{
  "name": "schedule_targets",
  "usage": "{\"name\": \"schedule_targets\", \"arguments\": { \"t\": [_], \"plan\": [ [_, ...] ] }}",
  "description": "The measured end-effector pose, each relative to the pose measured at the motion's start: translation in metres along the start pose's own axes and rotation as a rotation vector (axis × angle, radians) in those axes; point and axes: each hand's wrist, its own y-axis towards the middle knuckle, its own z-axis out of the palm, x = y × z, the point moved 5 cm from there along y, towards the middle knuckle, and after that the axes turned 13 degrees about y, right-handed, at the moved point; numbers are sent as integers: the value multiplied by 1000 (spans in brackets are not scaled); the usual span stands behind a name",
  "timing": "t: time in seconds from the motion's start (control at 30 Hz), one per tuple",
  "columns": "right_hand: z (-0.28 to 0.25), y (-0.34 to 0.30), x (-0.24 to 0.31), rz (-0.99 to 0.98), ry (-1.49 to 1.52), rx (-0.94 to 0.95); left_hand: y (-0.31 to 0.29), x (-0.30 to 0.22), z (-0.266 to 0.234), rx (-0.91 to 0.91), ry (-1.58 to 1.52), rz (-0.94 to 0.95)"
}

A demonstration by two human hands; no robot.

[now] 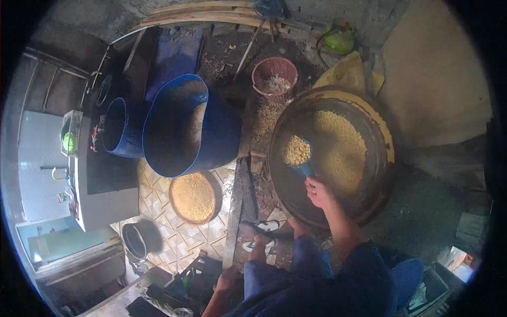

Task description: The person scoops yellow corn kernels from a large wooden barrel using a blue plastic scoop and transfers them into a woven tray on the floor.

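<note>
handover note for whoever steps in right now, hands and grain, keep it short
Right hand: grips the blue scoop, heaped with yellow grain, over the big round dark pan.
Left hand: low by the knee, apparently empty.
Grain: a wide layer lies in the pan; the flat round tray on the tiled floor is full.
Large blue barrel stands beside the tray.
Left: most of the pan's grain.
</note>
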Motion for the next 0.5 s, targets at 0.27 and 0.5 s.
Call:
{"name": "schedule_targets", "arguments": {
  "t": [0.27, 0.5],
  "plan": [
    [38, -91, 16, -99, -20, 87, 6, 75, 73, -51, -26, -5],
    [84, -167, 23, -229, -213, 182, -18, 18, 24, -25, -690, -386]
  ]
}}
